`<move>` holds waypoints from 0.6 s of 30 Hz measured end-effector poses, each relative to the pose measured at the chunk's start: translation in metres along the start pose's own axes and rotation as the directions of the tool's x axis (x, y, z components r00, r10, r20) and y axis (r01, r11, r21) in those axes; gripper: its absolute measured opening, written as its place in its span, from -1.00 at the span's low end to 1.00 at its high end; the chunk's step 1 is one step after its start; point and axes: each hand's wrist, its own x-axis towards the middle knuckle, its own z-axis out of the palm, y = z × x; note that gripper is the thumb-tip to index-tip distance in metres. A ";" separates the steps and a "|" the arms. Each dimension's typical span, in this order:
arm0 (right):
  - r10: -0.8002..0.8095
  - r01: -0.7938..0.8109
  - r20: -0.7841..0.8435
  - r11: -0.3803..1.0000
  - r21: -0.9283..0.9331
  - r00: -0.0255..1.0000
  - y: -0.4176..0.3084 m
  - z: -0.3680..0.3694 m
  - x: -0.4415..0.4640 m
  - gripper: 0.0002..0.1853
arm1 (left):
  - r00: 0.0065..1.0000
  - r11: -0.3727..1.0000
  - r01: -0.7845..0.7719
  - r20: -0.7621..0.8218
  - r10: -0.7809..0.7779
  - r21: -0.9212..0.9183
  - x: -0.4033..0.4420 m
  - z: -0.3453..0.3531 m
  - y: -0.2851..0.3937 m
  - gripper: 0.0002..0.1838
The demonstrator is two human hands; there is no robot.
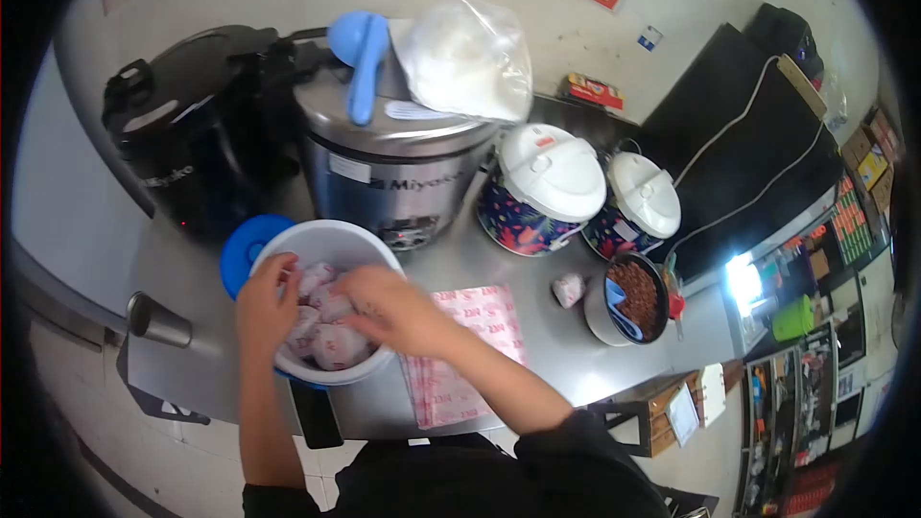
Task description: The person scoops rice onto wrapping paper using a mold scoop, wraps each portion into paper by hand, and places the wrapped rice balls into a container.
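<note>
A white tub (pixel 386 247) at the left of the steel table holds several paper-wrapped bundles (pixel 338 345) with red print. My left hand (pixel 269 302) is at the tub's left rim, fingers bent inward; whether they grip a bundle cannot be made out. My right hand (pixel 382 307) reaches in from the right, its fingers apart on top of the bundles. Right of the tub lies a stack of red-printed wrapping paper (pixel 465 355). One wrapped bundle (pixel 568 290) sits alone beside a pot of brown food (pixel 633 293) with a blue scoop (pixel 622 318).
Behind stand a black cooker (pixel 192 134), a steel Miyako cooker (pixel 384 182) with a blue ladle (pixel 363 67) and plastic bag (pixel 465 62) on top, and two floral cookers (pixel 542 182). A metal cup (pixel 161 319) lies left; a phone (pixel 315 414) rests at the front edge.
</note>
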 end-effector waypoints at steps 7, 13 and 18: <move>0.886 -0.763 0.090 0.441 -0.473 0.456 0.055 -0.021 -0.301 -0.04 | 0.999 0.999 0.028 0.038 -0.029 0.036 0.003 0.000 0.011 -0.77; 0.592 -0.840 -0.602 0.449 -0.306 0.536 0.122 -0.038 -0.328 -0.17 | 1.000 1.000 0.028 0.003 -0.028 0.006 0.001 0.003 0.012 -0.77; 0.744 -0.995 -0.665 -0.098 -0.009 -0.067 0.219 -0.098 -0.263 -0.13 | 0.999 0.996 0.035 -0.022 -0.034 0.080 -0.002 0.001 0.005 -0.76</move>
